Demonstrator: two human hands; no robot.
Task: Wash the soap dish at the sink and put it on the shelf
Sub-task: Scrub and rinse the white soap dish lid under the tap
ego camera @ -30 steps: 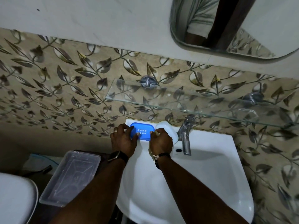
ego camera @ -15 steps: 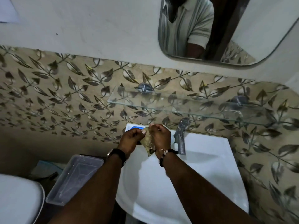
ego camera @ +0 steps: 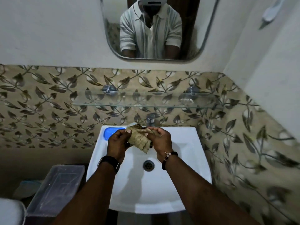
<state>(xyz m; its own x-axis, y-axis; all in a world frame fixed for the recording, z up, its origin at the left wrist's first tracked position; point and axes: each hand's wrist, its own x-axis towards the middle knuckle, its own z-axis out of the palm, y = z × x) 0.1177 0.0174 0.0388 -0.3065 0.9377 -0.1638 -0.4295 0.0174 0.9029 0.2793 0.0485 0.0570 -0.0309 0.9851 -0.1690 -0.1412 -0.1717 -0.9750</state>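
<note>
We observe both hands over the white ceramic wash basin [ego camera: 186,159], each gripping one crumpled tan-brown cloth [ego camera: 140,137] held between them above the bowl. The left hand [ego camera: 117,143], with a black watch at the wrist, pinches the cloth's left edge with thumb and fingers. The right hand [ego camera: 159,140], with a beaded bracelet at the wrist, is closed on its right side. The blue rectangular plastic soap dish [ego camera: 111,132] rests on the basin's far left corner, partly hidden behind the left hand, apart from the cloth. We note the chrome tap [ego camera: 151,119] at the far rim, just beyond the cloth. The clear glass wall shelf [ego camera: 146,101] is mounted above the tap. A clear plastic lidded box [ego camera: 56,189] stands left of the basin.
</note>
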